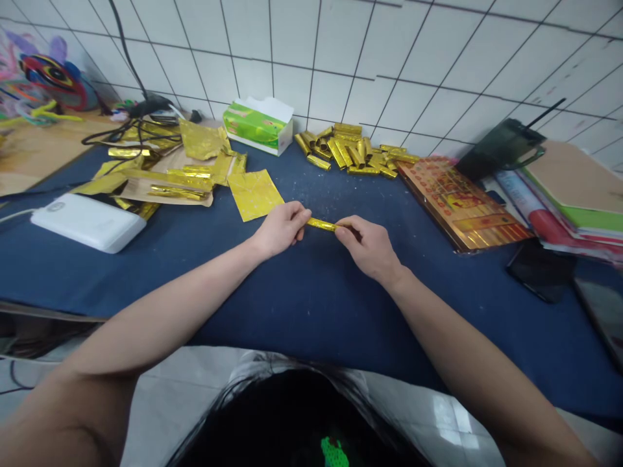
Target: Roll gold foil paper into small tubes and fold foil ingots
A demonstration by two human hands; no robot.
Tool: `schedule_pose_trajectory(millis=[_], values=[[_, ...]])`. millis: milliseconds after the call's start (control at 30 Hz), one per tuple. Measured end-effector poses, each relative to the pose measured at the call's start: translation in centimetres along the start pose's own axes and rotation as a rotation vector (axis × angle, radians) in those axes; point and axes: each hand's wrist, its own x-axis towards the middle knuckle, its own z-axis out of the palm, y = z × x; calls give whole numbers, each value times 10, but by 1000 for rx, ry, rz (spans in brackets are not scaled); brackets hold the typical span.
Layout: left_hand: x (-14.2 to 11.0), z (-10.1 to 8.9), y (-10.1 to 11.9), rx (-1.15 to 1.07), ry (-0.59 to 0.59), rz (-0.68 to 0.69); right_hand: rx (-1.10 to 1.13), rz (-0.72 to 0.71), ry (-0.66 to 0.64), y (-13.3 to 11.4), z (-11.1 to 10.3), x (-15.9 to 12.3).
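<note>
Both my hands hold one rolled gold foil paper point(322, 224) just above the blue table cover point(311, 292). My left hand point(280, 228) pinches its left end, fingers closed. My right hand point(368, 246) pinches its right end, fingers curled. A flat gold foil sheet point(254, 194) lies just beyond my left hand. A pile of finished gold rolls point(348, 151) sits at the back by the tiled wall.
Loose gold sheets and brown paper point(160, 172) lie back left, next to a white power bank point(87, 222) and black cables. A green tissue box point(257, 125) stands at the wall. A printed packet point(462, 204), books point(574, 194) and a phone point(540, 269) are on the right.
</note>
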Motion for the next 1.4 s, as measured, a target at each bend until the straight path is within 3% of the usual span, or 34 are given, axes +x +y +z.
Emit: schedule_pose_trajectory(millis=[100, 267, 400, 633, 833, 967, 1400], values=[[-4, 2, 0, 203, 86, 185, 170, 137, -93, 2, 2, 1], [-7, 4, -2, 224, 68, 292, 184, 117, -101, -1, 4, 0], [-5, 5, -4, 134, 62, 253, 81, 69, -23, -6, 4, -2], [-10, 4, 2, 198, 65, 275, 105, 45, -160, -14, 5, -3], [-9, 7, 1, 38, -130, 187, -3, -14, -84, -12, 6, -4], [-8, 9, 0, -40, -182, 163, -56, -55, -107, -9, 9, -5], [-5, 1, 9, -228, -125, 63, -30, -73, -68, -9, 6, -4]])
